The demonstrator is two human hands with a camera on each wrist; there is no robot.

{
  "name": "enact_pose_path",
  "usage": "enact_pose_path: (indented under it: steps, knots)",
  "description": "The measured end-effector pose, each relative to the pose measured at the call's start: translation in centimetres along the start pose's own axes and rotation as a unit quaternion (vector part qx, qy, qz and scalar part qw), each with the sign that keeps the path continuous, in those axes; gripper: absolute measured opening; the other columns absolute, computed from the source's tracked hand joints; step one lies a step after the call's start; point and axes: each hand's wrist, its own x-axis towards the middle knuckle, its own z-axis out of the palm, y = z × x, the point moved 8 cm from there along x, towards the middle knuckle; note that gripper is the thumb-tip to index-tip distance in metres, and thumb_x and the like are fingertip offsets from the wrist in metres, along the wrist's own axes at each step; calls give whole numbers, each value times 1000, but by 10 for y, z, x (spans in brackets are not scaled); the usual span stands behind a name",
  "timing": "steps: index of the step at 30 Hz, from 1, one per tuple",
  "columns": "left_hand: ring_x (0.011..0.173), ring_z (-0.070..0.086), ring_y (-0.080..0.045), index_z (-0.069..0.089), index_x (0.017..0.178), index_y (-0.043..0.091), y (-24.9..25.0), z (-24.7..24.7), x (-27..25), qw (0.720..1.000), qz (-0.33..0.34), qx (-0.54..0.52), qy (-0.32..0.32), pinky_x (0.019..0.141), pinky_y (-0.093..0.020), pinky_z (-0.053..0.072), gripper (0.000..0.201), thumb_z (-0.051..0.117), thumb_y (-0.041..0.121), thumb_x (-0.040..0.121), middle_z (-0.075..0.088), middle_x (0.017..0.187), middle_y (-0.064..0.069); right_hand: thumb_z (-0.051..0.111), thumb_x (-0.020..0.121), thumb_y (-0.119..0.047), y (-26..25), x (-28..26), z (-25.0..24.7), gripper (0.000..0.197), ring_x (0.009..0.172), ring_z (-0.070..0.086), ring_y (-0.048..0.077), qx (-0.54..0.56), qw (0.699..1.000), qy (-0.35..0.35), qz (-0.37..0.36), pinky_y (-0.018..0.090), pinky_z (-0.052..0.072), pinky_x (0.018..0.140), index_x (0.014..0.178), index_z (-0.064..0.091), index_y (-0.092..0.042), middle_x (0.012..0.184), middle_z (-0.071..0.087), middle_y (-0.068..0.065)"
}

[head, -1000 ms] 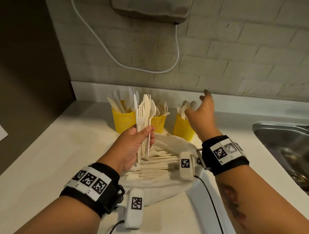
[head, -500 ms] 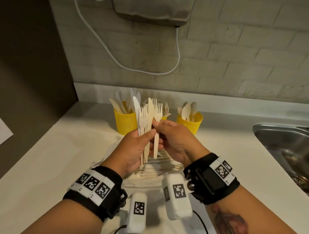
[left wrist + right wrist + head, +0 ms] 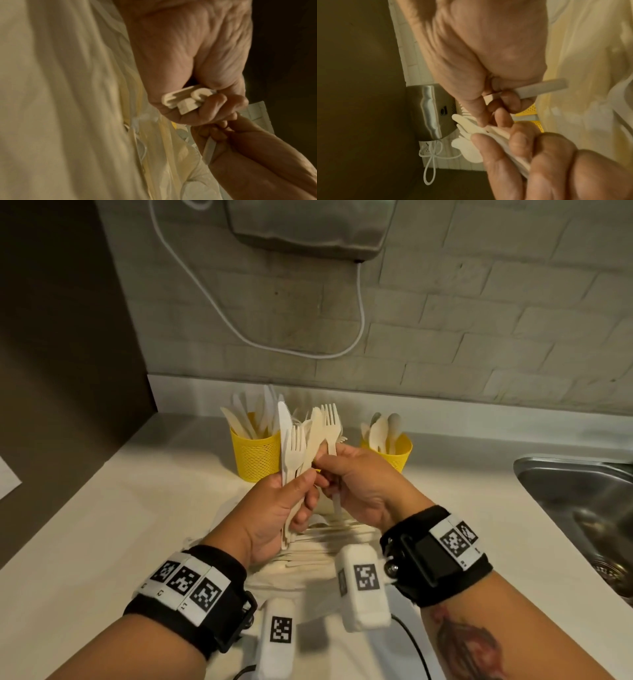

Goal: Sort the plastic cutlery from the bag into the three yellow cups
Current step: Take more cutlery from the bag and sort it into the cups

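My left hand [image 3: 291, 501] grips an upright bundle of cream plastic cutlery [image 3: 296, 446], a knife and forks, above the bag [image 3: 318, 549]. My right hand [image 3: 356, 481] pinches the handle of one fork [image 3: 331, 422] at the bundle's right side. The left wrist view shows the handle ends [image 3: 185, 100] sticking out of my left fist. The right wrist view shows the fork's handle [image 3: 542, 88] held in my right fingers. The left yellow cup [image 3: 255, 457] holds knives and the right yellow cup [image 3: 399, 455] holds spoons. My hands hide the middle cup.
More cutlery lies in the open bag on the white counter [image 3: 102, 525]. A steel sink [image 3: 575, 501] is at the right. A hand dryer [image 3: 308, 231] with a white cable [image 3: 191, 278] hangs on the brick wall. A dark wall stands at left.
My right hand came back from the spoon cup to the bundle and took hold of a fork. It now holds that fork a little higher and clear of the bundle's right side.
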Motion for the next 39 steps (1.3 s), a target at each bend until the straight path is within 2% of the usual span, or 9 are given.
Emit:
enact_pose_path:
  steps: [6, 9, 11, 15, 18, 23, 26, 34, 39]
  knots:
    - [41, 33, -5, 58, 100, 5, -4, 0, -1, 999, -30, -12, -23, 38, -16, 26, 26, 58, 27, 87, 44, 59, 0, 50, 100, -13, -14, 6, -12, 18, 57, 46, 15, -55, 988, 134, -52, 24, 40, 54, 86, 61, -10, 69, 56, 6]
    - [43, 31, -6, 55, 95, 11, -6, -6, 1, 999, -20, 26, 16, 39, -17, 26, 11, 56, 22, 96, 42, 59, 2, 38, 104, -17, -40, 4, -32, 20, 70, 56, 22, 46, 961, 244, -121, 34, 47, 65, 94, 54, -11, 78, 63, 8]
    - [47, 31, -8, 57, 101, 16, -2, -15, 5, 994, 14, 86, 72, 43, -19, 28, 5, 55, 20, 99, 42, 62, 2, 36, 105, -19, -55, -2, -43, 18, 58, 58, 17, 113, 942, 271, -162, 28, 50, 56, 96, 49, -9, 71, 57, 6]
    - [54, 39, -10, 59, 119, 30, 8, -18, 11, 974, 80, 180, 114, 51, -25, 35, 23, 56, 24, 97, 50, 63, 10, 59, 96, -25, -47, -10, -18, 16, 44, 38, 7, -70, 975, 165, -133, 22, 34, 43, 83, 55, -16, 57, 46, -5]
    - [62, 43, -10, 59, 119, 39, 13, -8, 9, 970, 93, 198, 101, 57, -27, 39, 33, 42, 18, 100, 58, 76, 7, 70, 85, -15, -22, -13, 4, 9, 47, 48, 10, -205, 966, 110, -112, 25, 37, 47, 80, 65, -11, 57, 57, -3]
    - [70, 48, -11, 62, 116, 49, 12, -6, 7, 975, 85, 188, 83, 72, -31, 42, 41, 37, 23, 96, 60, 80, 6, 71, 84, -23, -10, -10, 0, 10, 49, 51, 6, -227, 953, 151, -129, 30, 41, 56, 83, 69, -14, 61, 62, -5]
    - [96, 61, -17, 60, 114, 55, 11, -6, 9, 971, 89, 210, 70, 88, -36, 47, 40, 40, 30, 90, 70, 101, 5, 70, 86, -20, -7, -9, 0, 8, 53, 53, 7, -220, 954, 155, -131, 30, 42, 59, 86, 71, -12, 64, 63, -4]
    - [114, 63, -17, 57, 113, 62, 9, 0, 7, 973, 73, 214, 42, 100, -45, 49, 75, 41, -2, 77, 69, 118, 10, 65, 76, -16, -2, 2, 0, 16, 63, 58, 21, -195, 964, 152, -101, 32, 46, 55, 87, 67, -5, 75, 66, 13]
    - [95, 65, -34, 62, 115, 53, 6, -4, 8, 981, 68, 181, 34, 90, -49, 53, 64, 40, -2, 92, 70, 110, -9, 63, 92, -13, -3, 2, 6, 10, 50, 52, 11, -184, 973, 101, -99, 28, 41, 46, 95, 61, -4, 70, 59, 7]
